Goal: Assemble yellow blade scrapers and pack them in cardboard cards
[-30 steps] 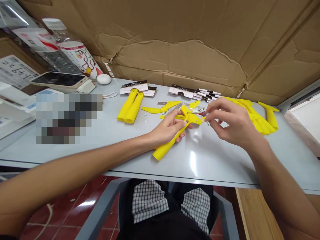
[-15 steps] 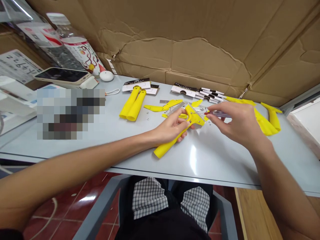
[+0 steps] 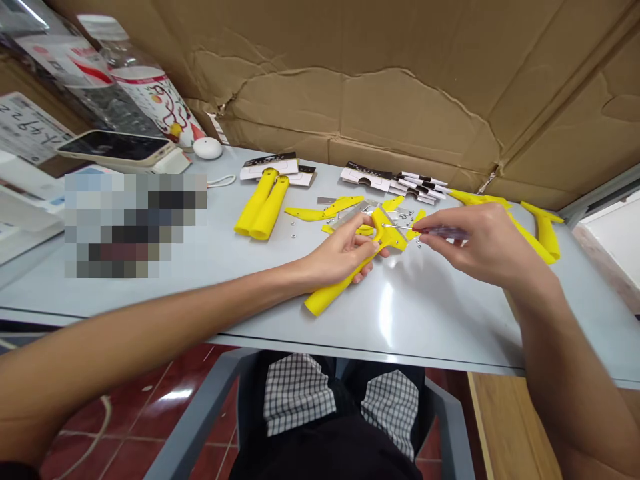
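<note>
My left hand (image 3: 343, 257) is wrapped round a yellow scraper-like tool (image 3: 330, 297), whose wide head points up and right. In my right hand (image 3: 480, 243) is a screwdriver (image 3: 445, 232), its thin shaft reaching left to a screw on the yellow head. Behind the held tool lie loose yellow pieces (image 3: 325, 212), flat metal blades and several small screws (image 3: 418, 241).
Two yellow handles (image 3: 260, 207) lie left of the loose parts, against black-and-white cards (image 3: 300, 175). More cards (image 3: 367, 177) and yellow tools (image 3: 545, 230) stand further right. A phone (image 3: 117, 145), bottles (image 3: 150, 90) and a white oval object (image 3: 207, 148) are at the left back.
My right hand and the screwdriver have shifted slightly right, and more of the shaft shows. The left hand keeps its hold on the yellow tool. The view has moved a little.
</note>
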`<state>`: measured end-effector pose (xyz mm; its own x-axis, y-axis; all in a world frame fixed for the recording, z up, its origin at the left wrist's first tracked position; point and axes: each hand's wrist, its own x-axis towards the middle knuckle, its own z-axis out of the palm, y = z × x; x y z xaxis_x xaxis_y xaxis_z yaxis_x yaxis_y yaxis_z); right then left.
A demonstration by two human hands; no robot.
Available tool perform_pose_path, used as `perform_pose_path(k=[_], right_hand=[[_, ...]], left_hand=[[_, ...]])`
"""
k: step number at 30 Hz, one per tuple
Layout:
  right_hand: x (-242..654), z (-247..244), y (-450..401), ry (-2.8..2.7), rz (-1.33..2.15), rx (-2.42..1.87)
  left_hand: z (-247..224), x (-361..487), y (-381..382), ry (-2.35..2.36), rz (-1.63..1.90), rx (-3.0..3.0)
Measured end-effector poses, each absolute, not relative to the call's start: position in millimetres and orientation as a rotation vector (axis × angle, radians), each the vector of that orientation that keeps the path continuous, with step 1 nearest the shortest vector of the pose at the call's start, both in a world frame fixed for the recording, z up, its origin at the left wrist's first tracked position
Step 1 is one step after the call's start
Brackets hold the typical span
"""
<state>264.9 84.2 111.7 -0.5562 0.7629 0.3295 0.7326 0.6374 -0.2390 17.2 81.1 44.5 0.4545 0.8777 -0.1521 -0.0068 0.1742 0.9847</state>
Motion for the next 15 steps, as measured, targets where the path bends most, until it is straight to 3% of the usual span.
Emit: perform_pose_path(k=[7, 15], right_hand=[[260.9, 106.1, 86.0, -2.489, 0.084, -1.127], [261.5, 98.3, 84.4, -2.496, -0.227, -0.981]], left_hand=[[43.5, 17.6, 81.9, 0.943, 0.766, 1.23], [43.5, 17.6, 80.8, 0.917, 0.783, 1.224]])
